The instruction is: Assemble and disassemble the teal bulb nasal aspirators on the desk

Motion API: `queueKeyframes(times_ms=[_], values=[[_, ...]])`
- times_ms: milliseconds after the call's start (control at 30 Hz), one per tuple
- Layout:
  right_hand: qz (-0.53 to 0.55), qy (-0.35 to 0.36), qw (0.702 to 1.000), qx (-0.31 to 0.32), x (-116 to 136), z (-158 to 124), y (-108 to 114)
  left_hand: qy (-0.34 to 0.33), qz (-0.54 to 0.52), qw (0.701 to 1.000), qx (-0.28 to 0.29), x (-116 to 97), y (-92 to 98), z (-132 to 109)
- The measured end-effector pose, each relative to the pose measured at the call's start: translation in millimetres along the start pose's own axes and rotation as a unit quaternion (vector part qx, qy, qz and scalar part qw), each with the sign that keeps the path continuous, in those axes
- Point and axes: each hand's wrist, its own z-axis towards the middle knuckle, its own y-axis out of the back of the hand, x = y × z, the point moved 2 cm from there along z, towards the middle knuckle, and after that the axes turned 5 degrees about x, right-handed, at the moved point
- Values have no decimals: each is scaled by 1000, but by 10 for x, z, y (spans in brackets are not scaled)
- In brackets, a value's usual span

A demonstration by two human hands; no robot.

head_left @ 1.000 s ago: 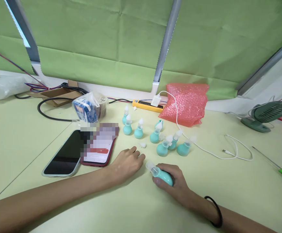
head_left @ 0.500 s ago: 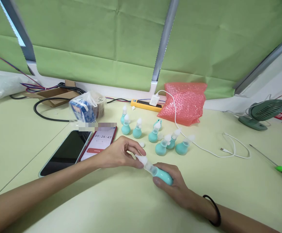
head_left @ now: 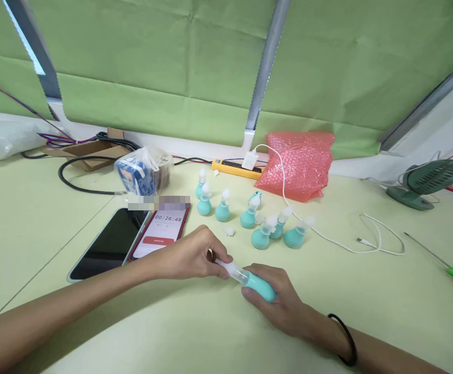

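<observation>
My right hand [head_left: 279, 296] is wrapped round the teal bulb of a nasal aspirator [head_left: 261, 286], which lies tilted with its clear neck toward the upper left. At that end my left hand [head_left: 201, 254] pinches the white nozzle tip [head_left: 225, 267] between thumb and forefinger. Tip and clear neck are in line and touching; how firmly they join I cannot tell. Beyond my hands stand several like aspirators, among them a front one [head_left: 260, 238], one at the right [head_left: 294, 237] and one at the left [head_left: 222, 208]. A small loose white piece [head_left: 229, 231] lies nearer to me.
Two phones lie at the left, a dark one [head_left: 107, 249] and one showing a timer [head_left: 164, 228]. Behind are a plastic-wrapped pack [head_left: 135, 174], a yellow power strip [head_left: 230, 169] and pink bubble wrap [head_left: 298, 166]. A white cable [head_left: 335, 244], screwdriver [head_left: 429, 254] and fan [head_left: 432, 182] are rightward.
My left fingers have closed more tightly round the white tip, the raised fingers now curled in. The view has shifted slightly. My right hand keeps its hold on the bulb.
</observation>
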Motion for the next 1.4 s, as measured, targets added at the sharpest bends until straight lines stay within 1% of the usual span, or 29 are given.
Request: queueKeyframes(times_ms=[167, 300, 433, 600, 667, 733, 833, 900, 1000, 1067, 1100, 1133, 1200, 1267, 1333, 1400], values=[[-4, 13, 1000, 5, -1, -10, -3, 25, -76, 997, 10, 78, -45, 26], [-3, 18, 1000, 13, -1, -9, 13, 18, -91, 996, 9, 100, -74, 24], [12, 12, 1000, 14, 4, -4, 18, 6, -69, 998, 3, 43, -65, 8], [25, 15, 1000, -2, 33, 10, 31, -18, -69, 997, -42, -75, -68, 5], [28, 11, 1000, -2, 48, 1, 38, -25, -77, 994, -66, -90, -55, 4], [40, -9, 999, 1, 51, -16, 39, -26, -72, 991, -108, -94, 3, -11], [75, -50, 996, 5, 34, -30, 24, -22, -27, 982, -187, -123, 161, -63], [101, -56, 993, 3, 26, -21, 9, -24, 18, 971, -237, -155, 271, -102], [120, -44, 992, -4, 28, 8, -9, -37, 131, 937, -320, -162, 393, -139], [120, -37, 992, -8, 31, 22, -15, -44, 212, 911, -350, -104, 432, -131], [119, -34, 992, -11, 32, 26, -16, -44, 240, 905, -349, -54, 442, -115], [117, -31, 993, -15, 32, 26, -16, -36, 257, 905, -338, 5, 450, -94], [114, -21, 993, -18, 30, 23, -17, -4, 269, 912, -310, 126, 465, -51], [107, -9, 994, -20, 25, 20, -22, 25, 273, 915, -295, 201, 484, -23], [91, 6, 995, -26, 20, 28, -35, 39, 286, 911, -293, 206, 502, -16], [65, 27, 997, -41, 24, 51, -50, 32, 314, 902, -293, 154, 507, -25]])
